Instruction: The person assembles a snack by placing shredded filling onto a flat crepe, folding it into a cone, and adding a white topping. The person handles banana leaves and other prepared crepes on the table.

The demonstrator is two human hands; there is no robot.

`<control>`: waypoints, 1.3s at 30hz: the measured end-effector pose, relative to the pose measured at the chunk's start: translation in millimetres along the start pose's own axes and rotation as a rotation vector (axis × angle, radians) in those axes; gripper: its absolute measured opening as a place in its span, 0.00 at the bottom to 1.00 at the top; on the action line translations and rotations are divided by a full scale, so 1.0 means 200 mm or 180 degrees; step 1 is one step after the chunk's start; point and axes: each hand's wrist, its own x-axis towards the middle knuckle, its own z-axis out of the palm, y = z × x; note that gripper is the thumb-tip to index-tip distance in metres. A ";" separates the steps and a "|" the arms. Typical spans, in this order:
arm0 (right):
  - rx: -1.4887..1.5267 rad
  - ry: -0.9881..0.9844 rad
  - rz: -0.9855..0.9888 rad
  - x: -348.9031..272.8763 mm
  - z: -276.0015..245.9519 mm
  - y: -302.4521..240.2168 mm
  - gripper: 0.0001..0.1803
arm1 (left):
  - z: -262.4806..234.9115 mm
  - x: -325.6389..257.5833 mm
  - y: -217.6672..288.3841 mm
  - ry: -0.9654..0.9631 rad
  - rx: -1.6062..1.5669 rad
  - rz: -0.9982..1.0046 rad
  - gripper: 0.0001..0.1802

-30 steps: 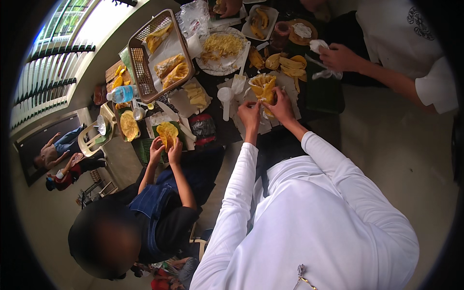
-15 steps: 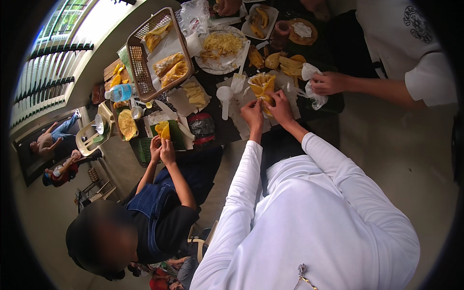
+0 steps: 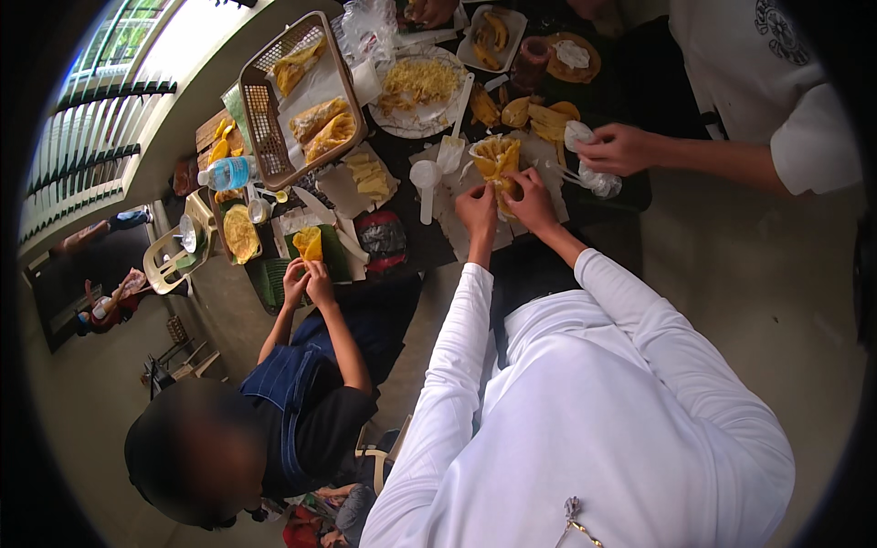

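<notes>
A yellow crepe-like wrap (image 3: 496, 156), folded like a cone and open at its far end, is held over a paper sheet (image 3: 449, 222) at the table's near edge. My left hand (image 3: 477, 214) pinches its near end from the left. From the right, my right hand (image 3: 533, 201) is closed on the same end, thumbs close together. Just left of the wrap lie a white scoop (image 3: 425, 175) and a white spatula (image 3: 449, 153). Banana peels (image 3: 548, 121) lie beyond it. What the wrap holds inside is hard to make out.
A brown basket (image 3: 265, 151) with several wraps stands at the far left, beside a plate of yellow shreds (image 3: 419, 126). On my left, a co-worker's hands (image 3: 308, 283) hold another yellow wrap (image 3: 308, 244). At right, another person's hand (image 3: 617, 149) grips white plastic (image 3: 600, 183).
My hands stay closed on the wrap's near end, with only slight finger movement. The hand on the right has shifted a little left and up with the white plastic.
</notes>
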 end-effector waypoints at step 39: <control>-0.0426 0.0099 -0.0949 -0.01 0.17 0.44 0.20 | -0.01 0.01 -0.33 -0.0743 -0.0551 0.0988 0.20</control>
